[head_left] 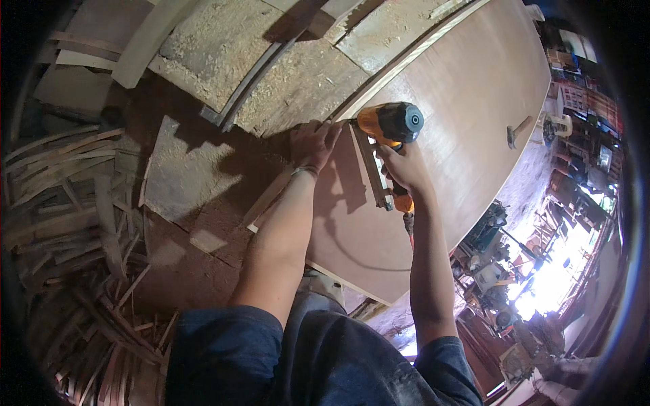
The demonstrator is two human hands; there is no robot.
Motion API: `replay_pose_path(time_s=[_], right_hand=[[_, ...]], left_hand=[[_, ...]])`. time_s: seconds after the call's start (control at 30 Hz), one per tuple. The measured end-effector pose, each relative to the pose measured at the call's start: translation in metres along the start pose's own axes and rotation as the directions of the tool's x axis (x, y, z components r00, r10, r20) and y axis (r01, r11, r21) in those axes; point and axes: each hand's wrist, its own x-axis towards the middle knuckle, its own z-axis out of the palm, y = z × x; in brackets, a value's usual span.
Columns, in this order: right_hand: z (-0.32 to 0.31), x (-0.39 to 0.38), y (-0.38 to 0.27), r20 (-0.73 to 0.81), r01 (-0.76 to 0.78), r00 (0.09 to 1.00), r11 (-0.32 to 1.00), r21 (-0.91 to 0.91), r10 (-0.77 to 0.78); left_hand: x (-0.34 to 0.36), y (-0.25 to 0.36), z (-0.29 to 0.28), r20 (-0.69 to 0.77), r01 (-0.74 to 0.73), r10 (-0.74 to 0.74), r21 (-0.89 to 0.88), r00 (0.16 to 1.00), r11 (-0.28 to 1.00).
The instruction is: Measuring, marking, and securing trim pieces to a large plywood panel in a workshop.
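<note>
My right hand is closed round the handle of an orange and black nail gun, which has a long magazine and a hose fitting at its lower end. The gun's nose meets the edge of a large, smooth brown panel, by a pale wooden strip along that edge. Close to the nose, my left hand grips the strip at its near end, fingers bent over it. Part of the left hand's grip is hidden in shadow.
A hammer lies on the panel at right. Sawdust-covered boards and a dark curved strip are at the upper left. Piled wood offcuts fill the left side. Cluttered tools and machinery stand at the lower right.
</note>
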Motion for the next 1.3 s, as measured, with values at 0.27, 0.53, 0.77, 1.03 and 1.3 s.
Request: replay_pose_path(time_s=[0.27,0.53,0.77,1.03,1.3], right_hand=[[0.005,-0.001,0.024,0.026,-0.012,1.0,0.997,-0.073,0.014],[0.0,0.01,0.029,0.004,0.072,0.997,0.971,-0.228,-0.073],[-0.023,0.013,0.014,-0.116,0.029,0.993,0.998,-0.063,-0.036],[-0.023,0.024,-0.003,-0.079,-0.033,0.996,0.999,0.019,0.035],[-0.024,0.045,0.02,-0.095,0.161,0.978,0.962,-0.221,-0.186]], left_hand=[[-0.002,0.001,0.0,0.087,0.035,-0.043,0.088,0.995,0.995],[-0.004,-0.003,0.011,0.063,0.057,-0.055,-0.031,0.997,0.998],[0.001,0.001,0.0,0.148,0.057,-0.049,-0.048,0.988,0.997],[0.001,0.003,-0.001,0.122,0.068,-0.059,-0.067,0.991,0.995],[-0.004,-0.005,0.014,0.088,0.065,-0.048,-0.206,0.995,0.976]])
